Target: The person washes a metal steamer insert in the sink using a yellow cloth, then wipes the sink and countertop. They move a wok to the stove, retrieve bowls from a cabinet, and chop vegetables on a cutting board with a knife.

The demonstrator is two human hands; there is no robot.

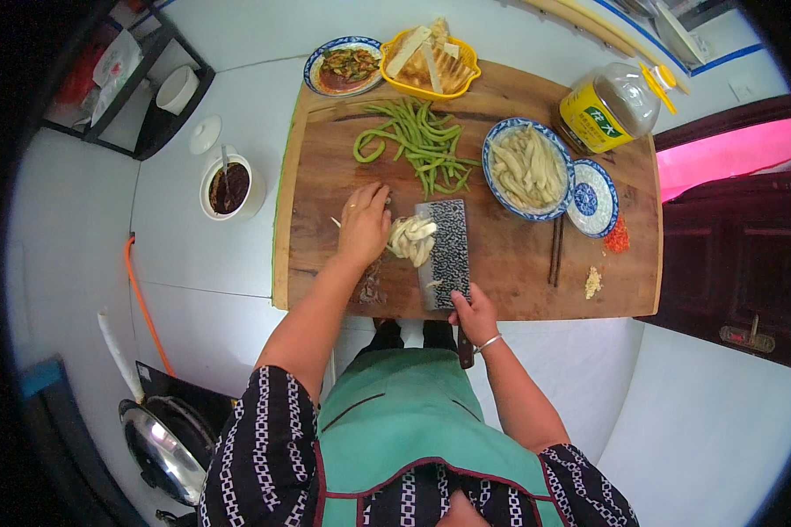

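My right hand (476, 316) grips the dark handle of a cleaver (449, 246), whose broad, black-patterned blade lies low over the wooden board (510, 272). Against the blade's left edge sits a small heap of pale cut vegetable strips (410, 240); I cannot tell their kind. Just left of the heap, my left hand (365, 224) rests on the board, fingers extended away from me and close together. A thin pale sliver shows beside it. Green beans (422, 145) lie beyond both hands, and a blue-and-white bowl (487, 176) of long pale strips stands to their right.
Chopsticks (556, 252), a small plate (594, 200), chopped red bits (617, 237) and minced pale bits (593, 283) lie at right. An oil jug (602, 114) stands behind. A yellow basket (475, 72) and a patterned plate (311, 70) line the back. A white pot (253, 191) stands left.
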